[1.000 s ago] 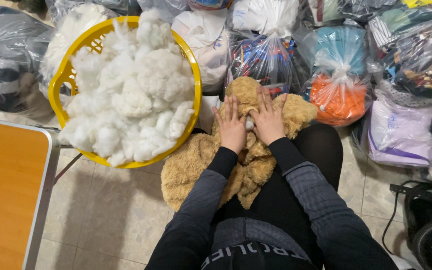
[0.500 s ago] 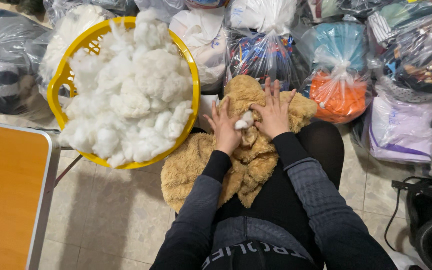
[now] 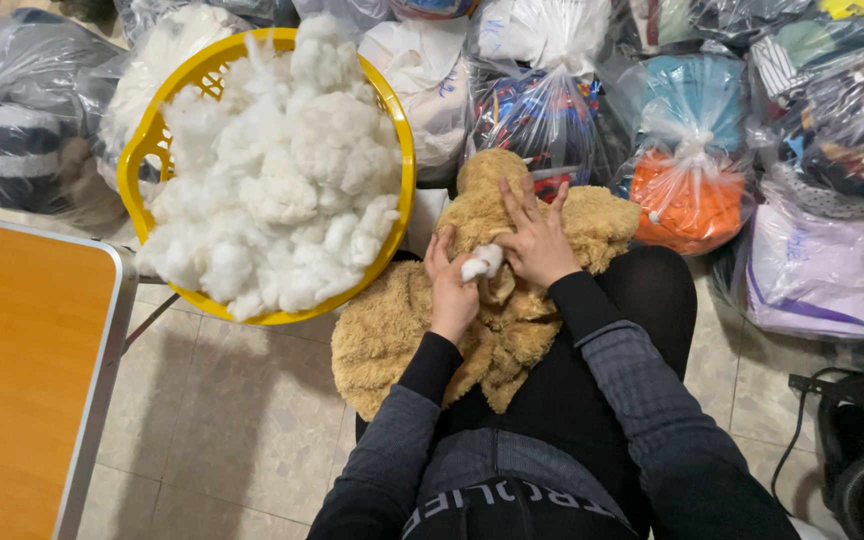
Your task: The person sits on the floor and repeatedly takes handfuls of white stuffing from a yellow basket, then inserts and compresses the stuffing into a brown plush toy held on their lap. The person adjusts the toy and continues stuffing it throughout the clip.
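Both hands (image 3: 497, 265) on tan plush toy (image 3: 512, 300); white stuffing tuft (image 3: 482, 262) between

The tan plush toy (image 3: 512, 300) lies partly hidden under the left hand (image 3: 450, 292) and the right hand (image 3: 537, 245), and its lower part runs out of sight behind the sleeves, so its full shape cannot be made out. How far the white tuft of stuffing (image 3: 482, 262) reaches into the toy is concealed between the fingers. The orange table (image 3: 12, 380) is cut off by the left and bottom edges, the clear bags (image 3: 692, 150) of fabric run past the top and right edges with their contents blurred by plastic, and the heaped stuffing covers the inside of the yellow basket (image 3: 404, 150).
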